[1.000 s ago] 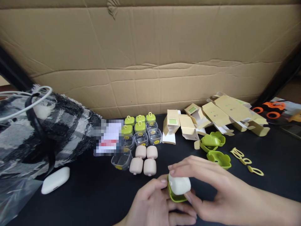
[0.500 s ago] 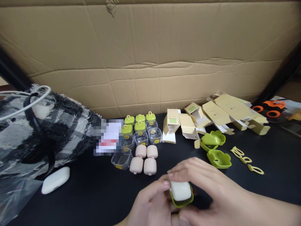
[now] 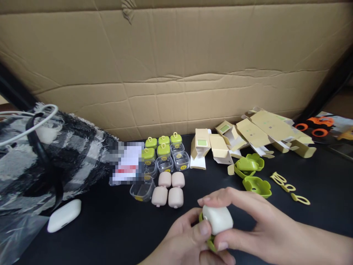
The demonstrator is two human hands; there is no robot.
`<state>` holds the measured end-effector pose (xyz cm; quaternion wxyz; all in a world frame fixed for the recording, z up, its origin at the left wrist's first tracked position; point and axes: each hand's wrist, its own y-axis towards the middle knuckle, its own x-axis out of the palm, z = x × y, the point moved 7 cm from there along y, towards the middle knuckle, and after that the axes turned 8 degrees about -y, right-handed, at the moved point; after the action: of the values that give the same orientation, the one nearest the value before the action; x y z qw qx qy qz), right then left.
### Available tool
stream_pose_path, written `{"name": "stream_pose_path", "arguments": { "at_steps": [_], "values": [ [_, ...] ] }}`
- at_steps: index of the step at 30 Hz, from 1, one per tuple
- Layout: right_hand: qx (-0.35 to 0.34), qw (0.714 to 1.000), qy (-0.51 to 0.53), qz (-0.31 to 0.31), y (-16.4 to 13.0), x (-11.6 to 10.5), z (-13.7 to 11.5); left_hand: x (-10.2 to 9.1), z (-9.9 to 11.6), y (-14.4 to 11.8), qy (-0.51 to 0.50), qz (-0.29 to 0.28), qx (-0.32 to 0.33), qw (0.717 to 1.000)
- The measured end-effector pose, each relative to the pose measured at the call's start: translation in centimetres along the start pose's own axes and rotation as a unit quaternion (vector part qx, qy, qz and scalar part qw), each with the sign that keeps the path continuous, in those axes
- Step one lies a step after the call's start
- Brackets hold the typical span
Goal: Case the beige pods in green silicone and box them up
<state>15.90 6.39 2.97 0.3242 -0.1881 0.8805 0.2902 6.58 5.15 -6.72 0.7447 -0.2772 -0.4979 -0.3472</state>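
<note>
My left hand [image 3: 190, 235] is closed around a green plastic shell [image 3: 211, 243], mostly hidden by the fingers. Between the thumb and fingers of my right hand [image 3: 256, 217] is a white rounded block [image 3: 220, 220], tilted and partly out of the shell. My left thumb presses on the near side of this block. Several pale pink rounded blocks [image 3: 175, 197] with small nubs sit in a cluster beyond my hands. Further right are more green shells [image 3: 257, 186] with scalloped edges and several pale yellow loops [image 3: 300, 199].
Small clear containers [image 3: 164, 163], some with green looped lids [image 3: 163, 149], stand at the back. Opened cartons [image 3: 202, 141] lie to their right. At left are a white case [image 3: 64, 215], a plastic bag [image 3: 20, 235] and a shaggy plaid fabric [image 3: 82, 154]. An orange toy vehicle [image 3: 320, 125] sits far right.
The white block has risen and tilted out of the green shell, with my right thumb and fingers now gripping it. The left thumb has moved onto the block's near side.
</note>
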Motion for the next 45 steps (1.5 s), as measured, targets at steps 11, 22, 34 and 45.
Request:
{"name": "stream_pose_path", "arguments": {
  "at_steps": [11,22,34,45],
  "values": [
    [-0.049,0.995,-0.084,-0.001,-0.3,1.6,-0.8,-0.7,-0.3,-0.4,0.065,0.083,0.028,0.994],
    [-0.084,0.986,-0.145,-0.014,0.0,2.3,-1.7,-2.5,-0.8,0.3,0.060,0.136,0.049,0.988],
    [-0.047,0.993,-0.093,-0.054,-0.1,2.6,-0.8,-1.6,-0.7,0.1,0.013,0.144,0.017,0.989],
    [-0.061,0.995,-0.062,-0.057,0.1,2.4,-0.9,-1.1,-0.9,0.1,0.021,0.113,0.010,0.993]
  ]
}}
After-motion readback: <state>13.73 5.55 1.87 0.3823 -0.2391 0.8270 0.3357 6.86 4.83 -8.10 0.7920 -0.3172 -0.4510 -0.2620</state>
